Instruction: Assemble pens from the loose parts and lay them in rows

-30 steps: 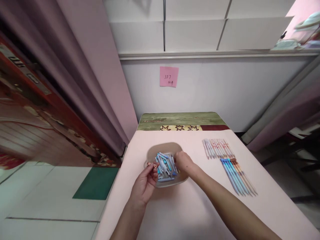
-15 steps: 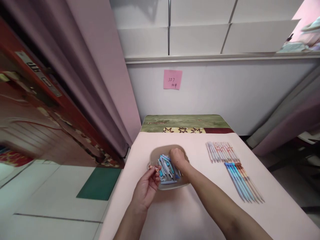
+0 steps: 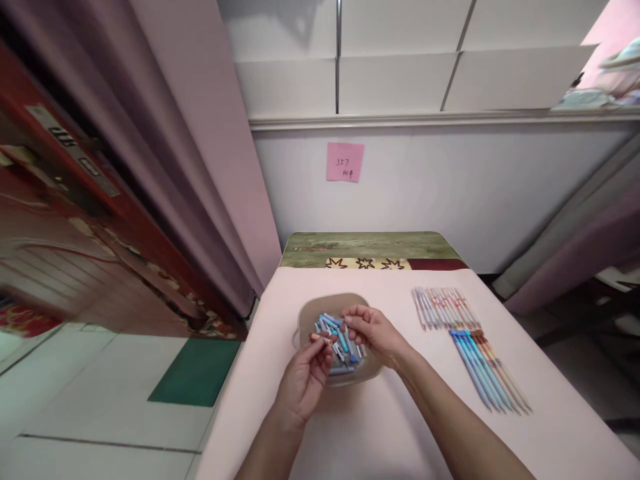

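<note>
A beige bin (image 3: 311,308) on the table holds several blue, white and grey pen parts (image 3: 340,337). Over its near left side, my left hand (image 3: 307,373) pinches a small orange pen part (image 3: 321,339) between thumb and fingers. My right hand (image 3: 375,331) is above the bin's right side, thumb and fingertips pressed together; whatever they hold is too small to make out. To the right lie a row of clear pens with reddish marks (image 3: 445,308) and, nearer, a row of blue and orange-brown pens (image 3: 487,370).
The table (image 3: 400,413) has a pale pink cover and a green patterned far edge (image 3: 370,241). A pink note (image 3: 345,162) is on the wall behind. At the left stand a purple curtain (image 3: 185,147) and a red door (image 3: 100,220).
My right hand has lifted out of the bin and moved right, its fingers now in view. My left hand has shifted slightly right with the orange part.
</note>
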`<act>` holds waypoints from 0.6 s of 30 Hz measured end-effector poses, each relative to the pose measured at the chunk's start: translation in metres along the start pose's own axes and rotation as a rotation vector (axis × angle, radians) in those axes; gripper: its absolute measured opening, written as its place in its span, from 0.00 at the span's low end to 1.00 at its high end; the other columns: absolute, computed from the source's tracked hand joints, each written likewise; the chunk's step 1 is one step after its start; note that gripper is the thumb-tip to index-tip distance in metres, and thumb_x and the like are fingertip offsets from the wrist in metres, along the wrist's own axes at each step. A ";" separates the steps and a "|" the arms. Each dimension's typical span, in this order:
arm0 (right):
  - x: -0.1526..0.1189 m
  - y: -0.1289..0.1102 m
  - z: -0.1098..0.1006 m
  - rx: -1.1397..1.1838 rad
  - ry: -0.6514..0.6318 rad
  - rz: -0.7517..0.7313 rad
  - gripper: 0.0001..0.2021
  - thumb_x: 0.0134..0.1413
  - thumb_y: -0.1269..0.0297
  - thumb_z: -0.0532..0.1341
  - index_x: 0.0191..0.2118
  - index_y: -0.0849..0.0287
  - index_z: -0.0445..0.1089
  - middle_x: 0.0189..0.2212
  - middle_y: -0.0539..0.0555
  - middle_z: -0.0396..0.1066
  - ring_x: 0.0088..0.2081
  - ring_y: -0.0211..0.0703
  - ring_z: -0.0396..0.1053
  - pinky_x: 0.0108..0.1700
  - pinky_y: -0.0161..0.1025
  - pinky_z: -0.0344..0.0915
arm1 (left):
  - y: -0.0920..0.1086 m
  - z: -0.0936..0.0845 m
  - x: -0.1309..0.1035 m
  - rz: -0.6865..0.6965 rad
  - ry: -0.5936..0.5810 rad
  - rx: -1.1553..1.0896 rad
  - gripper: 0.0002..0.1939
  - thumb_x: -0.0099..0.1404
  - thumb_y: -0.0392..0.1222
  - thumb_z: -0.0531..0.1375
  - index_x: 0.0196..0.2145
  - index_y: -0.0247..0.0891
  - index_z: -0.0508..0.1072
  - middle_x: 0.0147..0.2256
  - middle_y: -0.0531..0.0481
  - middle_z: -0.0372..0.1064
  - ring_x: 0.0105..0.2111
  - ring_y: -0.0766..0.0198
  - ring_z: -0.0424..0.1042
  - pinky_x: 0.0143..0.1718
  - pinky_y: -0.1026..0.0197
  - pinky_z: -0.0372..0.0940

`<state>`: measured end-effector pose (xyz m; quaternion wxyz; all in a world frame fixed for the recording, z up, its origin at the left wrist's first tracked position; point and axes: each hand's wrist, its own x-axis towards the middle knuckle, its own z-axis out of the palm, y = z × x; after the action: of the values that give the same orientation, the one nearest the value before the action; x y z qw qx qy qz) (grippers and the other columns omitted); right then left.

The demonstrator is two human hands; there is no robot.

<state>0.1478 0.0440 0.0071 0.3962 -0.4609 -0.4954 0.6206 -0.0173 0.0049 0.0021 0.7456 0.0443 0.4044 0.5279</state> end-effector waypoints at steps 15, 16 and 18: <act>-0.052 0.003 0.026 0.209 0.376 -0.318 0.12 0.52 0.55 0.63 0.37 0.58 0.67 0.28 0.52 0.73 0.22 0.35 0.69 0.18 0.29 0.63 | -0.015 0.032 -0.029 -0.107 0.129 -0.109 0.04 0.63 0.30 0.58 0.36 0.27 0.72 0.28 0.43 0.76 0.16 0.73 0.69 0.15 0.74 0.66; -0.053 0.005 0.027 0.151 0.385 -0.343 0.11 0.54 0.56 0.62 0.38 0.58 0.67 0.28 0.52 0.73 0.22 0.36 0.69 0.18 0.30 0.64 | -0.017 0.035 -0.030 -0.123 0.124 -0.114 0.04 0.63 0.30 0.58 0.36 0.27 0.72 0.27 0.44 0.76 0.16 0.72 0.69 0.15 0.74 0.66; -0.056 0.009 0.029 0.014 0.397 -0.393 0.08 0.56 0.58 0.60 0.38 0.57 0.67 0.28 0.51 0.74 0.22 0.36 0.70 0.21 0.31 0.66 | -0.019 0.038 -0.031 -0.145 0.117 -0.125 0.04 0.63 0.30 0.58 0.36 0.27 0.72 0.26 0.44 0.75 0.15 0.72 0.69 0.15 0.74 0.66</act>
<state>0.1345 -0.0182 0.0104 0.6017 -0.4658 -0.4836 0.4327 0.0179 -0.0154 0.0356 0.7584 -0.0626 0.4156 0.4982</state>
